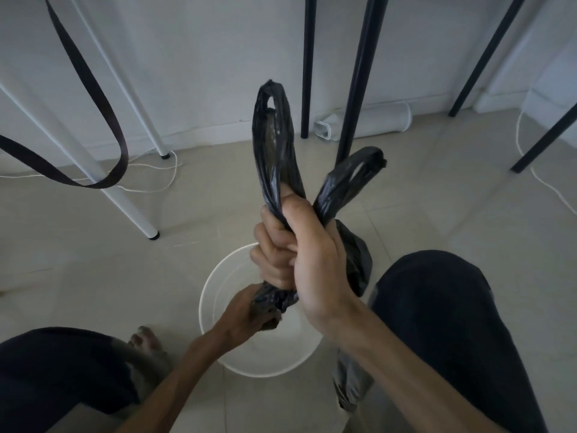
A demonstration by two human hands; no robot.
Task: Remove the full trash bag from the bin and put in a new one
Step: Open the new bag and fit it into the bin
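The bag [278, 151] is held above the bin [215, 289], which stands on the floor [78, 260] before the wall [203, 57].

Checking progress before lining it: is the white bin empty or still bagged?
Empty, as far as visible: the white bin shows bare inner wall; both hands hold the black bag above it.

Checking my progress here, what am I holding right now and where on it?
Both hands hold the black trash bag: the right hand has its grip around the gathered neck below the two handle loops, the left hand lower down.
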